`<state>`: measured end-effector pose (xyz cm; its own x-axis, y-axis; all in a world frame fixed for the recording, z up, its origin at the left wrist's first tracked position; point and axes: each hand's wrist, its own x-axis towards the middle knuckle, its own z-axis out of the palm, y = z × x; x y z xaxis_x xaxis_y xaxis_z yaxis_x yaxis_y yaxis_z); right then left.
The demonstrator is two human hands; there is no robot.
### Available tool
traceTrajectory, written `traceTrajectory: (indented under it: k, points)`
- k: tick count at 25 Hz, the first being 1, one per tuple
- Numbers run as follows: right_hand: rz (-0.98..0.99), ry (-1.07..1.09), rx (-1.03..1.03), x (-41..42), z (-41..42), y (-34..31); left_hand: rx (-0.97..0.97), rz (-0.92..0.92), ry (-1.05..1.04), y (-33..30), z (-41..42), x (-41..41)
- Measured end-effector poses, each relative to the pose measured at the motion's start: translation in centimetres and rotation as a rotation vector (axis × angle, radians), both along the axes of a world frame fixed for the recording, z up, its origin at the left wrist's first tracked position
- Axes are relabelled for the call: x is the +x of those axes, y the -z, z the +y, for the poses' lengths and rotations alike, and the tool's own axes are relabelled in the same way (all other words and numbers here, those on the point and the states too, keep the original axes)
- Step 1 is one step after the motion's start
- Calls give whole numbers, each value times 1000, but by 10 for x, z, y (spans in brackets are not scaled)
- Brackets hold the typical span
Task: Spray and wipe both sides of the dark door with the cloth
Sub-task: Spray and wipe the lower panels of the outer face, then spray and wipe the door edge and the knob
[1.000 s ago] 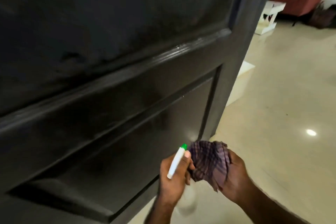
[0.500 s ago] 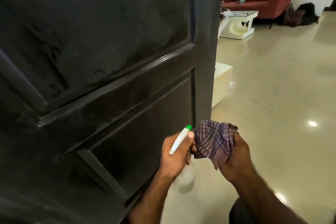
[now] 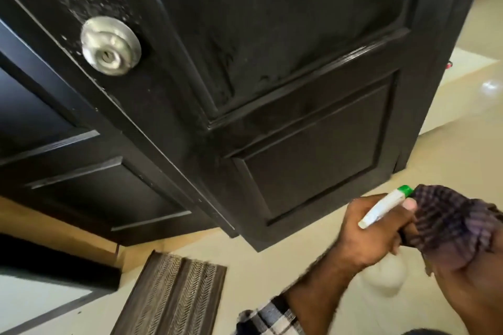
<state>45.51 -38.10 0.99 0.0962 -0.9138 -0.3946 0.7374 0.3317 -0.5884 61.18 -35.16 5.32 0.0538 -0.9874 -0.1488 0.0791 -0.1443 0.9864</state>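
The dark panelled door (image 3: 299, 68) fills the upper view, with a silver round knob (image 3: 111, 45) at the upper left and spray droplets on the wood above the knob. My left hand (image 3: 375, 231) grips a white spray bottle (image 3: 385, 208) with a green nozzle tip, low at the right, a little in front of the door's bottom corner. My right hand (image 3: 471, 277) holds a bunched purple checked cloth (image 3: 451, 219) right beside the bottle's nozzle. Neither hand touches the door.
A second dark panelled surface (image 3: 68, 144) lies to the left behind the door's edge. A brown ribbed doormat (image 3: 174, 294) lies on the cream tiled floor (image 3: 272, 266) below the door. More shiny floor shows at the far right.
The view has swung left and down, bringing the knob, the door's edge and the doormat into sight. Both hands keep the bottle and cloth together, now at the lower right.
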Motion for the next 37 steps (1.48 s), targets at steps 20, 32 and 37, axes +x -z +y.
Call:
traceTrajectory:
  k: [20,32,37]
  points:
    - [-5,-139,185,361,87,-321,22,-228,70,-280,123,370]
    - [58,-146,235,359,122,-342,125,-343,70,-307,152,386]
    - [594,-82,-445,388,104,-362,124,-266,-169,-333,151,394]
